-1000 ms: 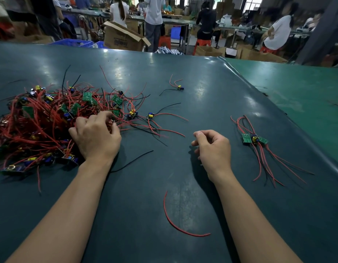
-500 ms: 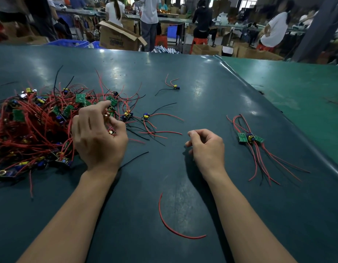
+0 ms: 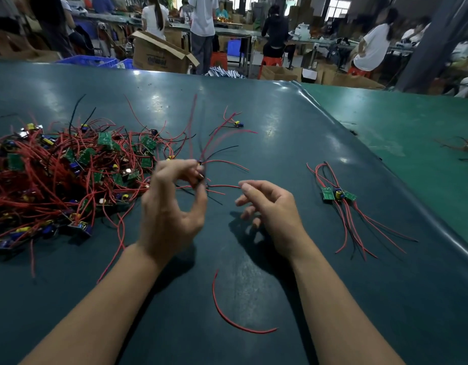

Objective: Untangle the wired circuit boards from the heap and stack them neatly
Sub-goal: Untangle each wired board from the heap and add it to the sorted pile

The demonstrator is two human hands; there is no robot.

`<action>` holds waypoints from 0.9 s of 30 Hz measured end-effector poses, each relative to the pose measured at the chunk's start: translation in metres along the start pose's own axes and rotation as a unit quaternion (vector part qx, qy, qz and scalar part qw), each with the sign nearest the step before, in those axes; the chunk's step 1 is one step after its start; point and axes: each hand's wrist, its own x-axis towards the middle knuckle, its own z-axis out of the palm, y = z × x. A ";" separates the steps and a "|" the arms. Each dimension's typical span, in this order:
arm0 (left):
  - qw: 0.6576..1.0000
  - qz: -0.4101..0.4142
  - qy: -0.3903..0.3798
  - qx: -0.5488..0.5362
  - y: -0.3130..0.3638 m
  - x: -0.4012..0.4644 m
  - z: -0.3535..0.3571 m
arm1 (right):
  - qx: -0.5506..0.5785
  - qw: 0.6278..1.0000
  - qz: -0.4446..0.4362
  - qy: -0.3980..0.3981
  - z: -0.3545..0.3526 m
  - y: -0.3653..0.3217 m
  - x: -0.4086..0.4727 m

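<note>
The left hand pinched a small wired board beside the heap, its grip closed on it. The right hand hung loosely curled, its grip empty, near the stacked boards on the table.

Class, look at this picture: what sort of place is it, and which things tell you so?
Probably an electronics assembly workshop: a tangled heap of red-wired green circuit boards on a long dark-green work table, with open cardboard boxes behind.

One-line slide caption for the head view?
Left hand pinches a wired board lifted beside the heap; right hand waits open near the stack.
</note>
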 end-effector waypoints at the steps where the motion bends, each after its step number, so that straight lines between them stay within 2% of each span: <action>1: 0.998 -0.031 -0.024 -0.041 0.004 -0.003 0.005 | 0.073 0.995 0.028 -0.067 0.002 -0.003 -0.002; 2: 0.994 -0.065 -0.046 -0.073 0.007 -0.005 0.007 | 0.120 0.985 0.049 -0.117 0.005 -0.005 -0.004; 4: 0.984 -0.116 -0.080 -0.110 0.006 -0.006 0.009 | 0.140 0.978 0.056 -0.144 0.013 -0.004 -0.006; 10: 0.951 -0.172 -0.157 -0.204 0.012 -0.010 0.016 | 0.146 0.986 0.046 -0.064 0.016 -0.001 0.001; 12: 0.933 -0.217 -0.139 -0.250 0.015 -0.011 0.017 | 0.135 0.990 0.033 -0.024 0.018 0.002 0.001; 14: 0.906 -0.293 -0.077 -0.294 0.014 -0.008 0.016 | 0.140 0.990 0.018 0.006 0.020 0.003 0.002; 16: 0.889 -0.356 -0.055 -0.282 0.013 -0.004 0.016 | 0.143 0.989 0.006 0.023 0.020 0.002 0.003; 17: 0.888 -0.374 -0.079 -0.254 0.012 -0.003 0.018 | 0.143 0.989 -0.001 0.027 0.019 0.002 0.004; 19: 0.896 -0.374 -0.147 -0.186 0.010 -0.004 0.021 | 0.141 0.990 -0.009 0.021 0.020 0.003 0.004; 20: 0.901 -0.364 -0.158 -0.173 0.009 -0.004 0.022 | 0.138 0.990 -0.012 0.016 0.021 0.004 0.004; 22: 0.901 -0.363 -0.132 -0.196 0.008 -0.003 0.022 | 0.138 0.990 -0.014 0.017 0.022 0.005 0.005; 24: 0.864 -0.417 -0.082 -0.269 0.007 -0.002 0.020 | 0.152 0.988 -0.011 0.028 0.022 0.005 0.006; 27: 0.751 -0.528 -0.010 -0.396 0.004 0.004 0.016 | 0.177 0.983 -0.017 0.040 0.020 0.005 0.008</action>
